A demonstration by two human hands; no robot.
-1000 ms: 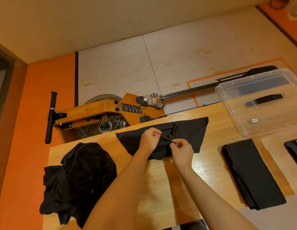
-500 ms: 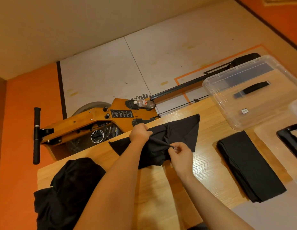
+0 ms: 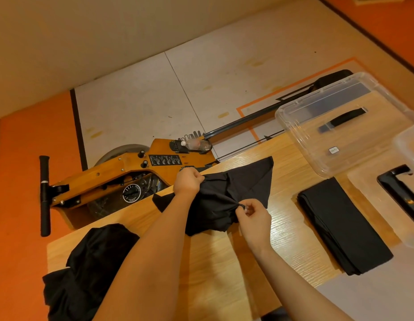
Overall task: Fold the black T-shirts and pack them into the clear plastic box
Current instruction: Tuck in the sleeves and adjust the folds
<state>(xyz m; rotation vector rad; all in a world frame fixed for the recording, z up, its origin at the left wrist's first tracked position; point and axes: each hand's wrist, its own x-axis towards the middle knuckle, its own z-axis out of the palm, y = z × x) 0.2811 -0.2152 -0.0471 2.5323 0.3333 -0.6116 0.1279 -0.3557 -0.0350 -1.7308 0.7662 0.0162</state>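
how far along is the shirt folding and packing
Done: one folded T-shirt lies on the table, not yet boxed. In hand: the left hand and right hand grip an unfolded shirt. Left: the crumpled pile, and the clear plastic box looks empty.

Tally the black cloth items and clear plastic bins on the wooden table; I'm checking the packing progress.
Black T-shirt gripped by left hand and right hand: 1
Folded black T-shirt: 1
Crumpled black cloth heap: 1
Clear plastic box: 1
Total: 4
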